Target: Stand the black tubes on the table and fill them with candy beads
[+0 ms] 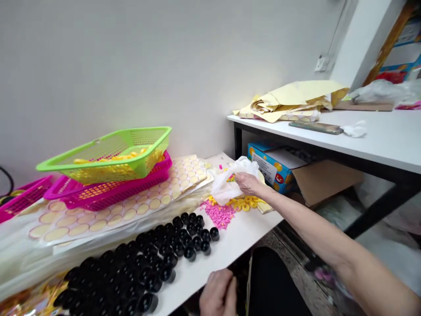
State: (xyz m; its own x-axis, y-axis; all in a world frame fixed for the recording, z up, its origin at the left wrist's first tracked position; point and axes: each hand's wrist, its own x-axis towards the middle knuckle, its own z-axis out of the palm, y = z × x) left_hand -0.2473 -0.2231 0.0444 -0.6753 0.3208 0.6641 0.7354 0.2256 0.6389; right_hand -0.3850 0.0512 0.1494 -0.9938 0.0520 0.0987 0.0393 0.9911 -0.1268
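Observation:
My right hand (249,184) reaches into the mouth of a crumpled white plastic bag (226,189). Small multicoloured pieces show inside the bag by the fingertips, which are partly hidden. Below the bag lies a heap of tiny pink pieces (219,215), with yellow rings (245,203) beside it. My left hand (219,293) is curled closed near the table's front edge, apart from the objects, and nothing shows in it. Many small, shiny black round caps (177,248) stand in rows on the table (197,272), left of both hands.
A green basket (144,166) with yellow pieces sits on a pink basket (108,197). Under them are sheets printed with circles (184,175). At right, a higher white table (371,147) bears folded paper (296,98) and a phone (315,127); an open blue carton (268,169) stands below.

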